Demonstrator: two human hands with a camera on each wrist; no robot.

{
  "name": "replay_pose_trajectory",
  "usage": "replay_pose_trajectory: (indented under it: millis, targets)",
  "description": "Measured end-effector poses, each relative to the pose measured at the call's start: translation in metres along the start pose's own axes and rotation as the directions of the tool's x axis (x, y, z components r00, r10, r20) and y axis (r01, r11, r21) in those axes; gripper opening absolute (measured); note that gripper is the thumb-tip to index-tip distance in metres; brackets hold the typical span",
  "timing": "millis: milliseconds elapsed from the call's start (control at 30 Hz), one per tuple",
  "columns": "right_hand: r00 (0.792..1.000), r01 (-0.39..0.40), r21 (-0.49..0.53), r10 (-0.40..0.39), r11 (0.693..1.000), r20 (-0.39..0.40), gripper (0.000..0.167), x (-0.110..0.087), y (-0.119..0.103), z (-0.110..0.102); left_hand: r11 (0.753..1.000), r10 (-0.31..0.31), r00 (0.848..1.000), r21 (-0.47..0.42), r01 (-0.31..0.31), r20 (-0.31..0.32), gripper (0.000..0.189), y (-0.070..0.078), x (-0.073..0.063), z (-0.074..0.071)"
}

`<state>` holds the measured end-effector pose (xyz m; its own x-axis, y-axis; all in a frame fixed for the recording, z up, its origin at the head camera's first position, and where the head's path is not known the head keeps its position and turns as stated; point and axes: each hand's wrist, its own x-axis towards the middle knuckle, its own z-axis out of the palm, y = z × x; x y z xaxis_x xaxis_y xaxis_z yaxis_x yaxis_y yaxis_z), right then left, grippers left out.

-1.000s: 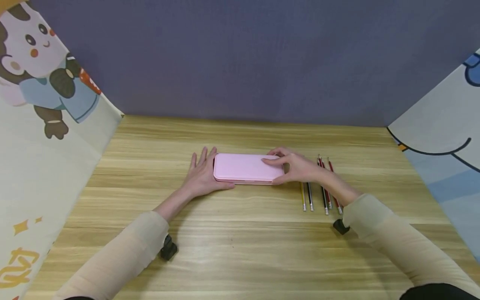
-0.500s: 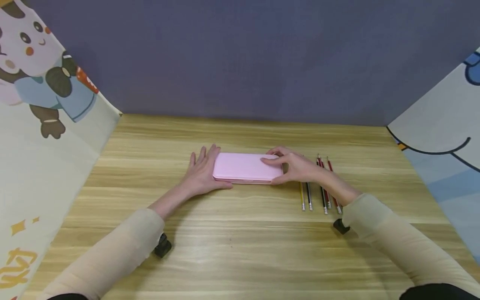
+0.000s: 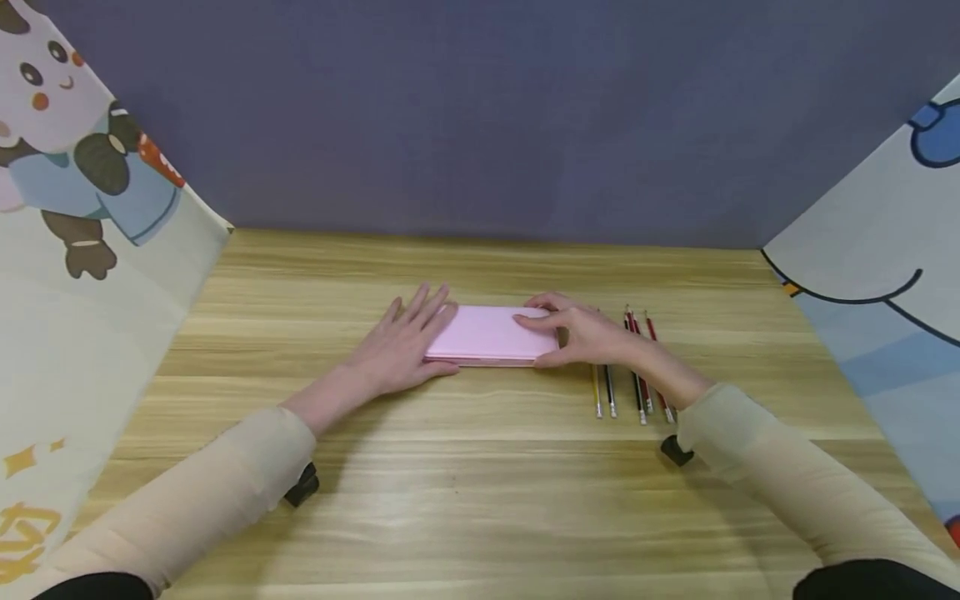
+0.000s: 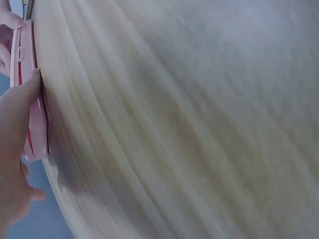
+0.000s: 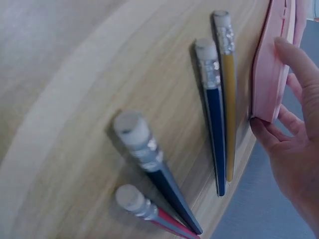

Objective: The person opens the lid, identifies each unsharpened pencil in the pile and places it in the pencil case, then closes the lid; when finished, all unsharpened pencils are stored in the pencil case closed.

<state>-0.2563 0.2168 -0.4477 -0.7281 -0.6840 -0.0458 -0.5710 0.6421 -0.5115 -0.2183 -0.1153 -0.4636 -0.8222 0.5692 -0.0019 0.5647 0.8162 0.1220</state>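
A pink pencil case (image 3: 487, 335) with a flat lid lies on the wooden table, seen edge-on in the left wrist view. Its lid looks closed, with a thin red line along the side seam. My left hand (image 3: 401, 346) rests over the left end, fingers straight across the lid's edge and thumb along the front side. My right hand (image 3: 585, 333) grips the right end between curled fingers and thumb, one finger on top. In the right wrist view, the right thumb presses the front side of the pink case (image 5: 269, 64).
Several pencils with white erasers lie right of the case, partly under my right forearm; a yellow pencil (image 5: 229, 114) and a dark blue pencil (image 5: 215, 134) are nearest it. A dark blue panel (image 3: 487, 117) stands behind the table (image 3: 465, 492), with cartoon-printed panels at both sides.
My left hand has slid from the case's left end up over the lid's edge, fingers now lying on top. The right hand keeps its grip. The view has shifted slightly.
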Motion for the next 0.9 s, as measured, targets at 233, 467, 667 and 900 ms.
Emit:
replay_pose_trajectory:
  millis: [233,467,667,900]
  targets:
    - [0.999,0.042,-0.093,-0.043,0.995,-0.015,0.076,0.000,0.001,0.002,1.000,0.024,1.000,0.016,-0.024,0.006,0.094,-0.004,-0.001,0.001]
    - [0.996,0.081,-0.192,-0.087,0.978,-0.021,0.076,-0.007,-0.003,0.003,0.993,0.068,0.998,0.095,-0.067,-0.004,0.096,-0.006,0.000,0.002]
    - [0.989,0.129,-0.273,-0.145,0.953,-0.040,0.072,-0.011,-0.003,0.008,0.980,0.102,0.994,0.172,-0.096,-0.029,0.094,-0.007,-0.001,0.002]
    - [0.979,0.159,-0.319,-0.190,0.934,-0.068,0.071,-0.011,-0.001,0.011,0.977,0.116,0.992,0.186,-0.105,-0.048,0.092,-0.006,0.000,0.004]
